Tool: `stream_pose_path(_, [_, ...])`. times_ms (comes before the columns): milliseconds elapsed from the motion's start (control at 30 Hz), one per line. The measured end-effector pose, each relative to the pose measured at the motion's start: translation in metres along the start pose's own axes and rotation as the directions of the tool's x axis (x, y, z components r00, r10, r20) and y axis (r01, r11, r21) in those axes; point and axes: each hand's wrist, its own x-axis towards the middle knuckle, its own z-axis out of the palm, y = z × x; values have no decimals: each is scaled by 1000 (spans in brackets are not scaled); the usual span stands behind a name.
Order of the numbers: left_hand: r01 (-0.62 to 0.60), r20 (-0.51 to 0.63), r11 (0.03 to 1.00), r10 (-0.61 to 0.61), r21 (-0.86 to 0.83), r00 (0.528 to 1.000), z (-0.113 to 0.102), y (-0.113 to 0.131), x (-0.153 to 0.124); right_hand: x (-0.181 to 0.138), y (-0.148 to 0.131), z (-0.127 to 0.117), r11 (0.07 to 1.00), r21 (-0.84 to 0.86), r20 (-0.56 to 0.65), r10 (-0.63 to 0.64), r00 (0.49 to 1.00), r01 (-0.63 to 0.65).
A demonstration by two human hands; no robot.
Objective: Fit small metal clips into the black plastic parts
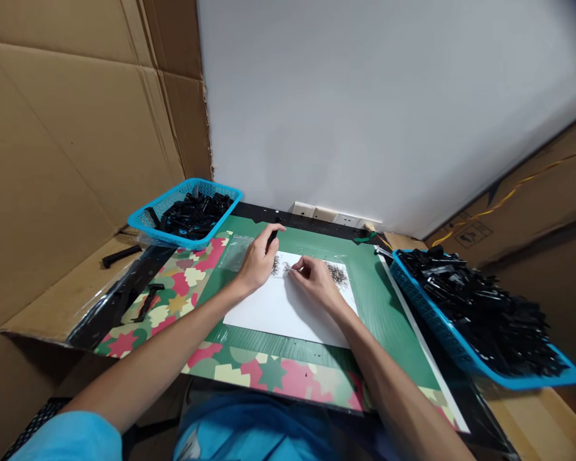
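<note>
Left hand (259, 259), fingers partly curled, grips a black part (272, 237) at the eleven-o'clock edge of the paper (278, 310); right hand (314, 276) pinches a tiny, unidentifiable piece (295, 269) near one, bare paper leaving room toward six.

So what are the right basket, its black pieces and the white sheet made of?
Right basket: probably plastic, smooth and evenly blue. Black pieces: glossy, likely plastic, given their bright highlights. White sheet: matte, perhaps paper or card, looking flat and thin.

cardboard panel (77, 128): left | pale wall (365, 115): ahead | power sockets (349, 219): wall's foot | yellow wire (489, 212): across right-hand carton (532, 211)
</note>
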Motion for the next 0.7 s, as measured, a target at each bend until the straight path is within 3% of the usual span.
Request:
stream_pose_path(233, [44, 128, 994, -57, 101, 990, 1, -1, -2, -1, -10, -13, 968, 251, -21, 8, 1000, -2])
stream_pose_path(333, [45, 144, 995, -57, 88, 988, 1, 3, -3, -2, -12, -15, 986, 165, -17, -29, 999, 32])
stream_pose_path(467, [36, 132, 996, -47, 80, 990, 0, 5, -2, -5, -12, -10, 997, 10, 93, -78, 993, 78])
stream_pose_path(700, [32, 100, 995, -41, 92, 994, 0, 3, 0, -9, -15, 2, 994, -86, 164, -49, 985, 64])
